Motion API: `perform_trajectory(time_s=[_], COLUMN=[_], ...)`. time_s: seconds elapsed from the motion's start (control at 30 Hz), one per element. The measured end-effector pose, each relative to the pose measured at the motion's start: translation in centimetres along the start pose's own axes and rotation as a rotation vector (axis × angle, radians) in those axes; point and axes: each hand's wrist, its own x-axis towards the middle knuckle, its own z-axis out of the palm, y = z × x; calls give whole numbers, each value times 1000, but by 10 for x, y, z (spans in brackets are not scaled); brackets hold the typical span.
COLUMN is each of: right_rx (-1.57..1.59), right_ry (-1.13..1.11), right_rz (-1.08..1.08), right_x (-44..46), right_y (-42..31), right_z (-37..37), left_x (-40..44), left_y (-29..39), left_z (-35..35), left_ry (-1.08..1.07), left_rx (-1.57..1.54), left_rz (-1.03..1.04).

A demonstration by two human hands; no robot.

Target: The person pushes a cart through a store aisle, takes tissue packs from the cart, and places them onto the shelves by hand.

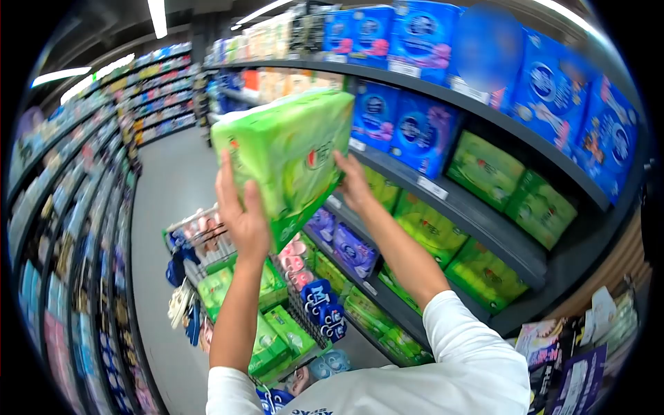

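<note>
While the left hand grips the green pack at its left side, head view, the right hand grasps its right edge | pack: aloft, tilted, beside the shelving | wire basket: below, holding other green packs | shelves: blue packs among green ones.

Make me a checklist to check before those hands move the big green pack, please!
1. Left hand touching the bulky green plastic-wrapped pack: ok.
2. Right hand gripping the pack's opposite side: ok.
3. Pack lifted above the dark wire-mesh shopping cart: ok.
4. Cart basket free of other things: not ok, green plastic-wrapped packages lie inside.
5. Pack's wrapping free of tears: cannot tell, the picture is blurry.
</note>
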Motion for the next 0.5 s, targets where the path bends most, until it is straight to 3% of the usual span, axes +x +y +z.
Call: perform_trajectory(time_s=[0.1, 0.17, 0.23, 0.3, 0.37, 0.4, 0.5], right_rx=[-68, -104, -153, -388, -408, -392, -752], right_ry=[136, 220, 274, 333, 341, 311, 465], right_rz=[-140, -255, -352, -663, -854, -849, -1003], right_x=[-16, -33, -54, -84, -113, -133, -166], right_y=[-25, -58, -99, -146, -183, -199, -218], right_z=[-44, -78, -104, -130, -156, -164, -229], left_x=[-8, -16, -28, -40, -48, -51, -68], left_y=[15, 33, 40, 31, 43, 52, 79], left_z=[40, 71, 107, 142, 189, 209, 272], left_ry=[-87, -101, -97, -317, -317, -384, -498], left_rx=[-211, -150, -321, -377, -554, -546, -639], left_rz=[69, 195, 100, -64, -168, -218, -271])
